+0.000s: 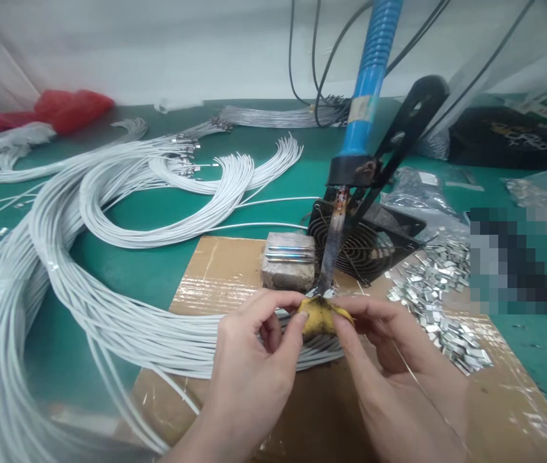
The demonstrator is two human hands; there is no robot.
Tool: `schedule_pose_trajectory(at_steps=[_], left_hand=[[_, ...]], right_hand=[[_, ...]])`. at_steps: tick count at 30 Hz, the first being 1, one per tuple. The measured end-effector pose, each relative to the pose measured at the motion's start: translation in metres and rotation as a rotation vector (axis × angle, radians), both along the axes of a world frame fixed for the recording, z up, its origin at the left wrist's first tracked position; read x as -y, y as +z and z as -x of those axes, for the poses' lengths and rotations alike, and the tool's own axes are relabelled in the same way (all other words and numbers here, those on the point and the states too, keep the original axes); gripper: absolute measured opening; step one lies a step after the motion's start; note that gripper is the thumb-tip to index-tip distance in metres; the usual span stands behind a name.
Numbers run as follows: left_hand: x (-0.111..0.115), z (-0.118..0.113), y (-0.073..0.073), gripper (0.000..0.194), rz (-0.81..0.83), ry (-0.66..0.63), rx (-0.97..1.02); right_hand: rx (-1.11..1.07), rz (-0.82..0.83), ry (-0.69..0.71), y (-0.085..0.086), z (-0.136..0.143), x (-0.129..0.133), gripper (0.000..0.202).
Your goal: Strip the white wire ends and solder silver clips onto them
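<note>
Between both hands is a yellow sponge (pixel 319 318) with dark scorch marks, folded about the lower end of a soldering iron (pixel 333 235). My left hand (pixel 258 360) pinches the sponge's left side with thumb and fingers. On the other side, my right hand (pixel 398 373) grips the sponge's right edge. A thin solder wire (pixel 422 389) runs across the right palm. The iron has a blue handle (pixel 364 83) and points downward; its very tip is hidden by the sponge. White cables (pixel 177 334) pass behind and below my hands.
A grey block (pixel 288 260) with metal rods stands behind my left hand. Beside it is a black fan (pixel 360 241) under a black bracket (pixel 403 128). Small metal pieces (pixel 439 283) are heaped on the cardboard (pixel 206 270). More cable bundles (pixel 167 225) cover the green table's left side.
</note>
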State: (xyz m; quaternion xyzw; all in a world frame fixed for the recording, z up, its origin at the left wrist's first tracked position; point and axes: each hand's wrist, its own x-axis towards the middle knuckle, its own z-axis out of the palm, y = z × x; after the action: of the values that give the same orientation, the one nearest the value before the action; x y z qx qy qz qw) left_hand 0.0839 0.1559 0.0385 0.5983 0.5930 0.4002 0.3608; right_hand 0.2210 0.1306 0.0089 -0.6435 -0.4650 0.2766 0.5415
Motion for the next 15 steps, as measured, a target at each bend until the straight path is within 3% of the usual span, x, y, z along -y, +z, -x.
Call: schedule_pose_trajectory(at_steps=[4, 9, 13, 15], left_hand=[[-0.001, -0.0047, 0.0003, 0.015, -0.051, 0.015, -0.026], [0.0012, -0.0066, 0.0003, 0.02, -0.178, -0.022, -0.077], [-0.0014, -0.0072, -0.001, 0.022, -0.188, -0.059, -0.123], [-0.0019, -0.0074, -0.0019, 0.023, -0.148, -0.093, -0.158]], right_hand=[[0.099, -0.079, -0.076, 0.0007, 0.0065, 0.0017, 0.011], [0.256, -0.206, -0.062, 0.0055, 0.0096, 0.0028, 0.01], [0.344, -0.143, -0.008, 0.0045, 0.0055, 0.0, 0.009], [0.271, -0.055, 0.007, 0.0016, 0.0023, -0.002, 0.008]])
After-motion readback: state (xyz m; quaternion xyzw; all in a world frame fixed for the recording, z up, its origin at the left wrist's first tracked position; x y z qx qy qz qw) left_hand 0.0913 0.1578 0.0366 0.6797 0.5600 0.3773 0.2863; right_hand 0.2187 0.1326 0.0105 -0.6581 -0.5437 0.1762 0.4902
